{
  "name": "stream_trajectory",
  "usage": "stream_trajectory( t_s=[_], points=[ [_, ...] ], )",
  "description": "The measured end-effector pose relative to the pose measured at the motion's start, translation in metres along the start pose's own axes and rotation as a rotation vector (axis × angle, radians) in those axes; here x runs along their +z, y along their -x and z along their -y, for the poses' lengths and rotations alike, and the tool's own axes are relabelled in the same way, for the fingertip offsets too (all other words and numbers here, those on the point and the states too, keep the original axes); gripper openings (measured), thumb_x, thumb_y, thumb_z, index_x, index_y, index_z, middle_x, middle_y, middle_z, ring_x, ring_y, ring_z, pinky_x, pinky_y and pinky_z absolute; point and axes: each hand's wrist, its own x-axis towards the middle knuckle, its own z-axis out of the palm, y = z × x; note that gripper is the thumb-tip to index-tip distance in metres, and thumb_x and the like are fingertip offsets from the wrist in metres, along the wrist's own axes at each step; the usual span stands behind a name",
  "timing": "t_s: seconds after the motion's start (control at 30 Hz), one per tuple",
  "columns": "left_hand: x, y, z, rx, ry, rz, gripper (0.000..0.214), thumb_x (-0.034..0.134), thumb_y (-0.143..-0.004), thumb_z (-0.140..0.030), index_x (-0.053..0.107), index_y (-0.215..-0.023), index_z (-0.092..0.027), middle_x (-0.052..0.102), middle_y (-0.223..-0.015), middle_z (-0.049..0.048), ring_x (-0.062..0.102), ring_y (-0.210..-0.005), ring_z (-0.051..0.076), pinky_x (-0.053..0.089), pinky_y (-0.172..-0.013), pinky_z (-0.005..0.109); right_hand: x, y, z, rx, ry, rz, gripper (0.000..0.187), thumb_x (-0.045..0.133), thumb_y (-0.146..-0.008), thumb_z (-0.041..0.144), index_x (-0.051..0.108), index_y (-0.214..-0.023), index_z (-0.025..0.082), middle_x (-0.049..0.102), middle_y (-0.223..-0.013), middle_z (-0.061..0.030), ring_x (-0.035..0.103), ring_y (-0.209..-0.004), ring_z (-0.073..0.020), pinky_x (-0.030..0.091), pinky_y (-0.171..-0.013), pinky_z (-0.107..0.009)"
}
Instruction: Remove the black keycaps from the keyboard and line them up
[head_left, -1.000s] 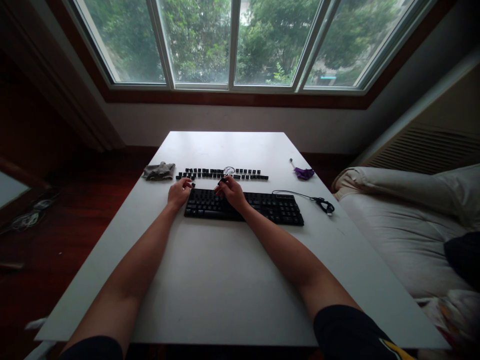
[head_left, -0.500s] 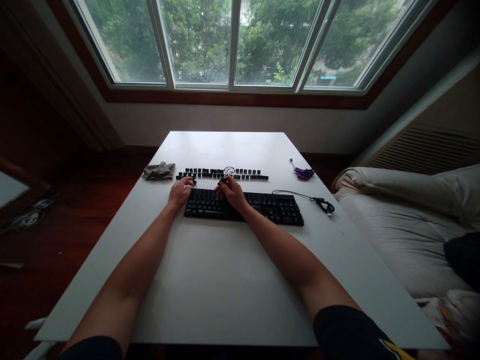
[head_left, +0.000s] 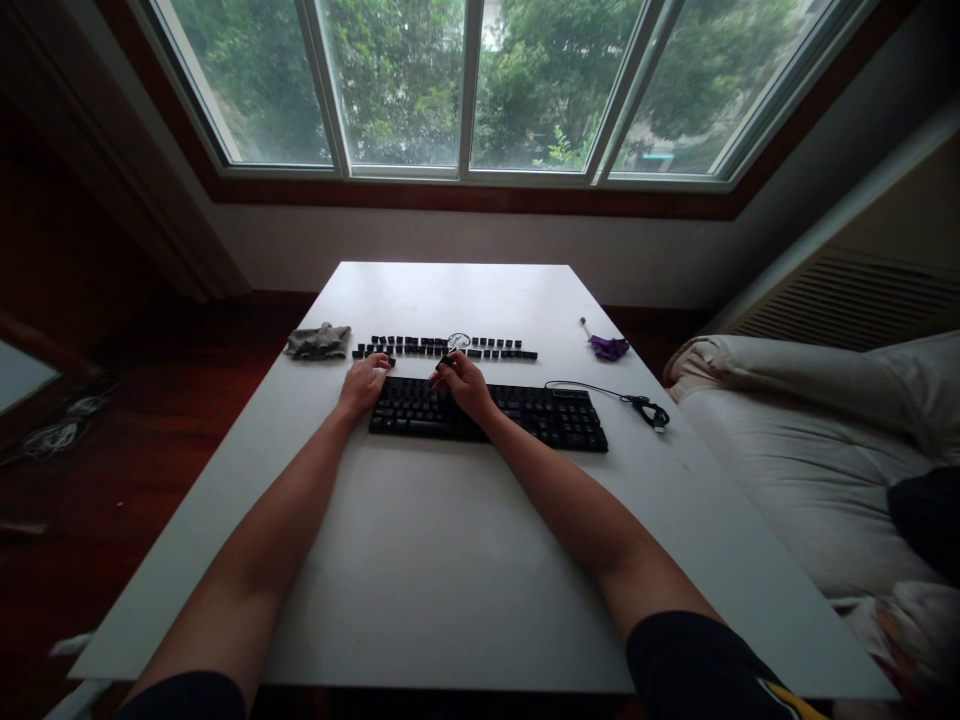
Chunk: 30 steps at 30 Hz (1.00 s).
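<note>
A black keyboard (head_left: 525, 412) lies across the middle of the white table (head_left: 450, 560). Just behind it runs a row of several loose black keycaps (head_left: 420, 347). My left hand (head_left: 361, 384) is at the keyboard's far left corner, fingers curled, pinching a small black keycap at the left end of that row. My right hand (head_left: 463, 383) rests over the keyboard's upper edge and is closed on the black handle of a keycap puller (head_left: 452, 350), whose wire loop points toward the row.
A crumpled grey cloth (head_left: 318, 342) lies left of the keycaps. A purple brush-like item (head_left: 606, 346) sits at the back right, and the keyboard's cable and plug (head_left: 645, 408) trail to the right. A bed with a white pillow (head_left: 810, 400) borders the table's right side.
My left hand has moved a little forward, carrying the keycap from the keyboard's corner up to the row. My right hand has hardly moved.
</note>
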Motion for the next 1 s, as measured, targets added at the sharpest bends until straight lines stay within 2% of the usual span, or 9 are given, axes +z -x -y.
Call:
stream_trajectory(
  t_s=[0.17, 0.37, 0.53, 0.73, 1.0],
  points=[
    [0.004, -0.003, 0.006, 0.073, 0.031, 0.025, 0.048, 0.044, -0.087, -0.018, 0.060, -0.132, -0.024, 0.072, -0.119, 0.0029, 0.058, -0.119, 0.024, 0.041, -0.109, 0.039, 0.000, -0.001, -0.001, -0.001, 0.004, 0.006, 0.033, 0.060, -0.087, 0.055, 0.047, -0.092, 0.025, 0.070, -0.075, 0.0017, 0.065, -0.059, -0.0141, 0.052, -0.053, -0.024],
    [0.003, -0.001, 0.006, 0.028, 0.031, -0.022, 0.035, 0.043, -0.088, -0.020, 0.066, -0.113, -0.022, 0.070, -0.115, 0.0057, 0.058, -0.115, 0.025, 0.044, -0.105, 0.039, -0.001, -0.001, -0.003, -0.008, -0.006, 0.003, 0.033, 0.060, -0.087, 0.054, 0.046, -0.093, 0.025, 0.069, -0.075, 0.0021, 0.065, -0.058, -0.0141, 0.051, -0.052, -0.024],
    [0.001, 0.001, 0.002, 0.006, 0.017, -0.001, 0.038, 0.042, -0.088, -0.020, 0.065, -0.118, -0.023, 0.066, -0.123, 0.0061, 0.054, -0.123, 0.025, 0.040, -0.111, 0.041, 0.000, -0.001, -0.002, -0.007, 0.012, 0.002, 0.033, 0.059, -0.087, 0.055, 0.047, -0.093, 0.025, 0.070, -0.075, 0.0020, 0.065, -0.058, -0.0140, 0.051, -0.052, -0.024],
    [0.004, 0.000, 0.007, 0.087, 0.030, -0.004, 0.041, 0.039, -0.092, -0.023, 0.066, -0.122, -0.021, 0.064, -0.131, 0.0057, 0.047, -0.133, 0.023, 0.034, -0.117, 0.039, 0.000, -0.001, -0.003, -0.006, 0.002, 0.003, 0.032, 0.059, -0.088, 0.054, 0.046, -0.093, 0.025, 0.070, -0.075, 0.0022, 0.065, -0.057, -0.0135, 0.051, -0.052, -0.023],
    [0.010, -0.004, 0.015, 0.093, 0.015, 0.101, 0.046, 0.031, -0.099, -0.031, 0.063, -0.131, -0.024, 0.060, -0.140, 0.0027, 0.037, -0.143, 0.023, 0.029, -0.122, 0.043, 0.000, -0.001, -0.003, 0.004, 0.012, 0.009, 0.032, 0.059, -0.087, 0.054, 0.047, -0.092, 0.025, 0.070, -0.076, 0.0019, 0.065, -0.058, -0.0133, 0.050, -0.052, -0.023]
  ],
)
